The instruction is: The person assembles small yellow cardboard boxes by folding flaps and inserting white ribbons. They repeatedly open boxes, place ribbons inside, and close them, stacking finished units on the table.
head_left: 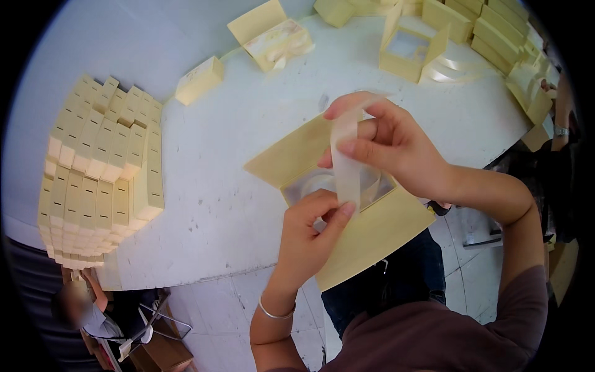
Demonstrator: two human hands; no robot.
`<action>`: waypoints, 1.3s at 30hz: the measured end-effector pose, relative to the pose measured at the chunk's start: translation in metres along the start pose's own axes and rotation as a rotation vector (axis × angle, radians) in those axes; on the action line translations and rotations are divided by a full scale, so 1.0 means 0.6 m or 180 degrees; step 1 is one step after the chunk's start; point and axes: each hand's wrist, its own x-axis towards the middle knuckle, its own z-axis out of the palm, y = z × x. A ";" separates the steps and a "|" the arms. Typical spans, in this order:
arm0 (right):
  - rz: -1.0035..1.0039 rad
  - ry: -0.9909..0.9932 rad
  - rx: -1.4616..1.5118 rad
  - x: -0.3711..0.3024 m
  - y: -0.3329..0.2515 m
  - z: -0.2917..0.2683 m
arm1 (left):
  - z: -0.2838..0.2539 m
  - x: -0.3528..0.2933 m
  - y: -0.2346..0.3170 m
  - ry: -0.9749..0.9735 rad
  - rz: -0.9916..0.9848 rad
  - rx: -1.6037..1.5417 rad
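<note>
A cream ribbon is stretched between my two hands above an opened pale-yellow box. My left hand pinches its lower end between thumb and fingers. Higher up, my right hand holds the ribbon, thumb pressed on it and the band passing over the fingers. The box's far flap stands raised and its near flap spreads toward me at the table's edge. Inside, the box looks whitish, with a loop of ribbon showing; my hands hide part of it.
A tall stack of cream boxes stands at the left. Toward the back are a small closed box, an open box with ribbon and another open box. More boxes are piled back right. Other people sit at left and right.
</note>
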 end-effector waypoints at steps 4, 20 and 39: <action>0.0149 0.0044 0.0630 0.022 -0.019 -0.012 | 0.009 0.022 -0.006 0.0150 0.0514 0.1078; -0.2785 -0.1707 -0.3832 0.047 0.042 -0.041 | -0.062 0.009 0.016 0.0334 -0.0535 -0.0241; 0.0112 -0.3741 -0.2939 0.074 0.104 -0.015 | 0.013 -0.151 -0.116 0.0739 0.0910 0.0925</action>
